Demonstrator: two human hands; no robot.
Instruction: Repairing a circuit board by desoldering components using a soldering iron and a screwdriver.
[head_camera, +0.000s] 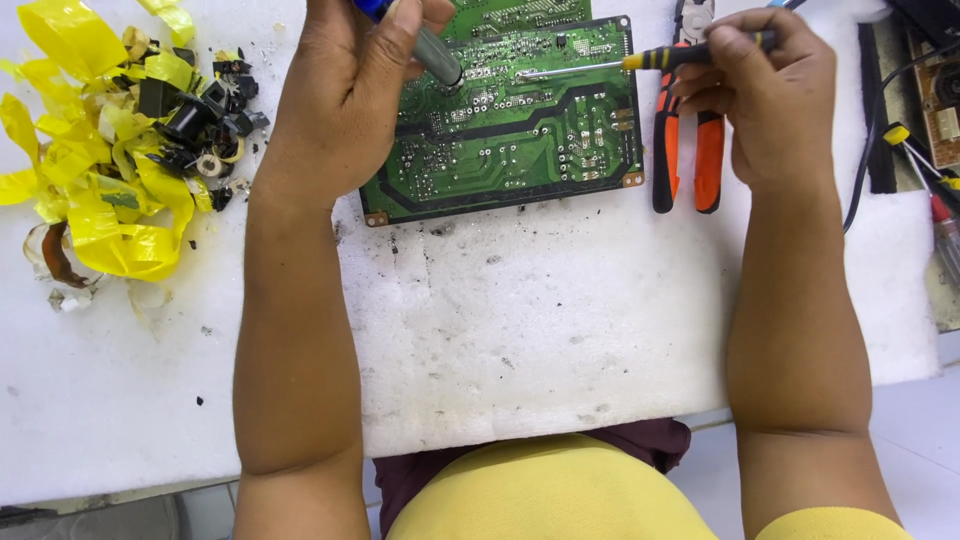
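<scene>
foam pad (560, 340) front: open | left: tape scraps (100, 160) | right: pliers (688, 150)

Place: electronics repair bench
Signs: green circuit board (510, 115), orange-handled pliers (688, 150), spare screwdrivers (925, 185), heap of yellow tape scraps (100, 150), white foam mat (540, 330)

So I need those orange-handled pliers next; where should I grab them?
Grip the two orange handles from their lower ends, nearest you. The pliers lie flat with jaws pointing away, and the right hand covers their upper part.
</scene>
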